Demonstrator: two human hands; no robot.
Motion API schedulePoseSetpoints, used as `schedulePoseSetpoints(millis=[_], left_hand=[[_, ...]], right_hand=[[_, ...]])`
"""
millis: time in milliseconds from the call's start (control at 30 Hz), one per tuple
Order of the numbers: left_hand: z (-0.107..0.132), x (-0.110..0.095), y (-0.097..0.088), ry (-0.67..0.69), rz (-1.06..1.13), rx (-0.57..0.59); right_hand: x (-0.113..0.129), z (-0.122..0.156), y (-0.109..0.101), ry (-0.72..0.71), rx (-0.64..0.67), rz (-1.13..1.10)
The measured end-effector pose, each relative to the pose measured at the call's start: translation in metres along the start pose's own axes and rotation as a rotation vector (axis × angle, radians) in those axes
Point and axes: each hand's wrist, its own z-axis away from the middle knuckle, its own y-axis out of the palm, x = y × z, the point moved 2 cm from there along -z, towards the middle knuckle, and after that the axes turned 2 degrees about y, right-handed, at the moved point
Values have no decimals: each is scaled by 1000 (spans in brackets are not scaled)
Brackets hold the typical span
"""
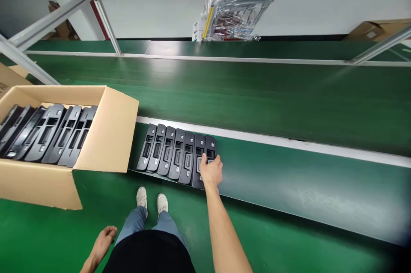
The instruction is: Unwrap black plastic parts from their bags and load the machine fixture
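Note:
A row of several black plastic panels [170,153] lies overlapping on the green bench [289,179] in front of me. My right hand [211,172] rests on the rightmost panel [210,149], fingers curled over its lower edge. My left hand [104,238] hangs by my side above the floor, fingers loosely curled, holding nothing. An open cardboard box [105,136] at the left holds several more black panels [48,132] standing on edge.
A wide green conveyor belt [257,93] runs behind the bench, with a white strip between them. Metal frame bars [51,18] cross at the upper left. A plastic-wrapped pallet [240,3] and a cardboard box [375,29] stand beyond the belt. My shoes [151,199] are on the green floor.

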Motion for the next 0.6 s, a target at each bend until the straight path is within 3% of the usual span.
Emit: schedulePoseSetpoints(millis=[133,333,467,600], left_hand=[[8,15,0,46,95,-17],[24,41,-5,-10,189,-92],[32,57,-14,-56,237,-153],[30,74,-31,-90,279,-206]], right_hand=[[-3,-4,4,11,-60,-20],[-15,7,-7,-21,-263,-69],[-27,44,-11,-119,-371,-115],[-30,112,15,-325,-251,-145]])
